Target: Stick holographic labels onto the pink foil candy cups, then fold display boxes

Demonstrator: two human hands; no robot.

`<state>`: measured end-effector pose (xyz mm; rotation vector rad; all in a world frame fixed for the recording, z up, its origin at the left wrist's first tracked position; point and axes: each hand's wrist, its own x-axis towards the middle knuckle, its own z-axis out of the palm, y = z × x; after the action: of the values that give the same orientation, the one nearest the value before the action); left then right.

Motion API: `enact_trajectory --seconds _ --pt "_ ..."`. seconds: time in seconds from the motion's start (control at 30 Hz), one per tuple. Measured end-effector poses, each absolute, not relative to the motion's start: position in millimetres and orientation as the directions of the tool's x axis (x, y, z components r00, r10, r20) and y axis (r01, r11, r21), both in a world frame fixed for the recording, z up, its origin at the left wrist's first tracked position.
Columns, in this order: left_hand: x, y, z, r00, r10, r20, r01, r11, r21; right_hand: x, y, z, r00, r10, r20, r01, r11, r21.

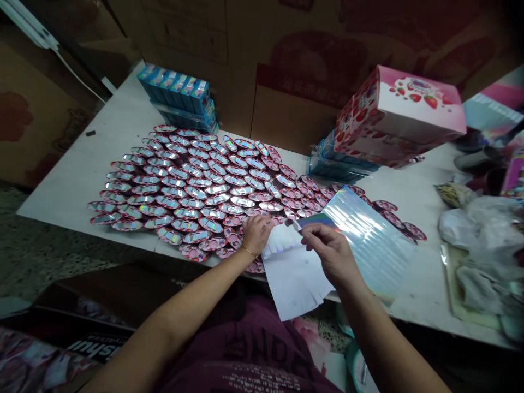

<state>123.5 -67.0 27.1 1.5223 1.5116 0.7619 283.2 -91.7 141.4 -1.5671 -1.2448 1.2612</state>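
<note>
Many oval containers (196, 191) with pink-red rims stand packed on the white table, and many have shiny silvery tops. My left hand (257, 236) rests over the near containers at the left edge of a sheet, its fingers stretched forward. To its right, my right hand (333, 254) pinches a small pale strip with a dark end (291, 223) between thumb and fingers. Below the hands, a white backing sheet (297, 281) with a cut edge hangs over the table's front edge. A shiny holographic sticker sheet (368, 240) lies to the right, partly behind my right hand.
Blue boxes (180, 101) are stacked at the back left. A pink strawberry-printed box (421, 109) sits over more blue packs (344, 166) at the back right. Plastic bags and cloth (483, 234) lie at the right end. Large cardboard cartons (245, 71) stand behind the table.
</note>
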Motion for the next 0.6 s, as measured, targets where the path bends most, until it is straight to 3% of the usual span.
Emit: enact_trajectory --seconds 0.07,0.13,0.2,0.43,0.6 --pt "102 -83 41 0.102 0.965 -0.243 0.147 0.227 0.963 261 -96 140 0.047 0.949 -0.311 0.115 -0.315 -0.942" --pt "78 -100 52 0.123 0.907 -0.402 -0.160 0.418 0.894 237 -102 133 0.032 0.927 -0.373 0.037 -0.374 -0.927" --pt "56 -117 59 0.125 0.840 -0.527 -0.339 0.536 0.773 214 -111 125 0.003 0.901 -0.433 -0.029 -0.433 -0.901" --pt "-10 -169 50 0.010 0.752 -0.659 -0.386 0.611 0.691 144 -145 93 -0.082 0.779 -0.622 -0.135 -0.627 -0.767" --pt "-50 -197 43 0.066 0.663 -0.745 -0.596 0.625 0.504 104 -164 63 -0.084 0.744 -0.663 -0.124 -0.668 -0.734"
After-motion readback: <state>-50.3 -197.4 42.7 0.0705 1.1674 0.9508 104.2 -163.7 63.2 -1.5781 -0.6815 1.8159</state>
